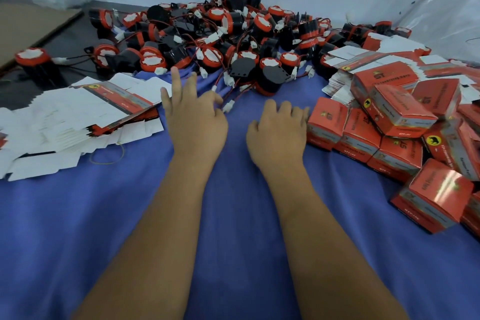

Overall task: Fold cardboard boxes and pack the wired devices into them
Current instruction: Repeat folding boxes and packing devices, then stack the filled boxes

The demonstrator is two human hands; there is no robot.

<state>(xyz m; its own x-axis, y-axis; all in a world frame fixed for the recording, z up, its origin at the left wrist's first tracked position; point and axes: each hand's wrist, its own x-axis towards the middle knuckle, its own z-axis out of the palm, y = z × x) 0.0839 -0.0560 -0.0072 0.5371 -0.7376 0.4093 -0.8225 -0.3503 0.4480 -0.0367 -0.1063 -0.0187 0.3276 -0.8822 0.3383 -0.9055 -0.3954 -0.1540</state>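
Blue cloth (233,215) covers the surface where a person packs wired devices into cardboard boxes. Both hands hold nothing: the left hand (193,117) has its fingers spread wide and reaches forward, while the right hand (276,132) has its fingers loosely bent, their tips touching or nearly touching a folded red box (326,123) at its right. A heap of red-and-black devices (220,34) lies just beyond both hands, a stack of flat unfolded boxes (85,117) just left of the left hand, and a pile of folded boxes (405,132) to the right of the right hand.

The next box probably starts now. It would go best by taking one flat off the top alone, squaring it up, then lifting a device free of its neighbours' wires and tucking its lead and white plug (228,106) inside before closing.

Tangled wires make single devices hard to separate by eye. Box lettering is blurred, whether the folded boxes are filled cannot be told, and the pile runs off the frame's right edge.
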